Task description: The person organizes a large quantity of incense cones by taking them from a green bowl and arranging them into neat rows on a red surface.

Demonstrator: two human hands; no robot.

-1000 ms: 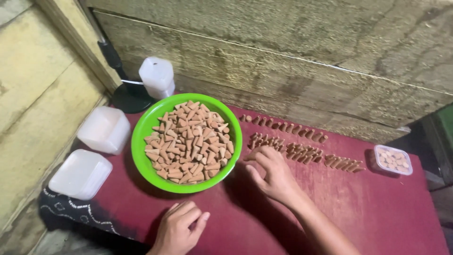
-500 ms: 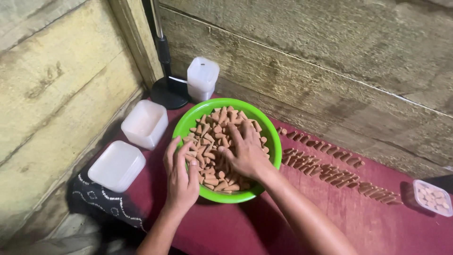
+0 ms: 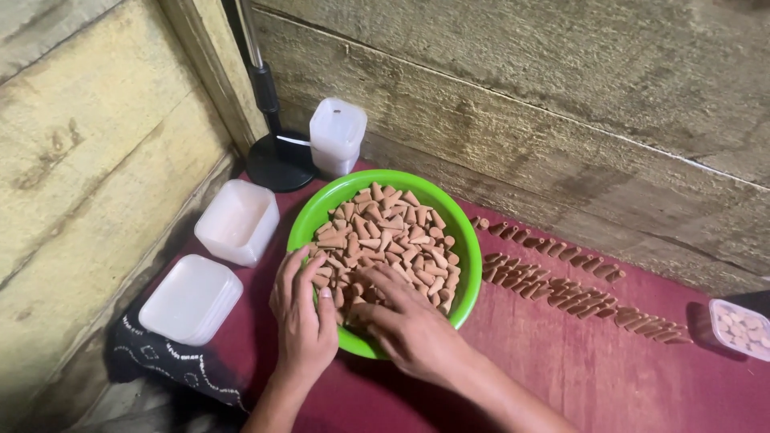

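Both hands palm-down in round bright-green plastic bowl, at its near rim. Left hand: fingers loosely curled, tips in the heap of small tan clay-coloured cones; grasp cannot be told. Right hand: fingers spread, resting flat on cones, nothing pinched. Rows of the same cones lie on maroon cloth, right of right hand.

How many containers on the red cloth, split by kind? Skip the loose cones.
Green bowl, heaped with brown cones, both hands in it: 1
White square plastic containers, unfilled: 3 (upright one, open one, stack, whose own count I cannot tell)
Filled clear container at far right: 1
Total: 5
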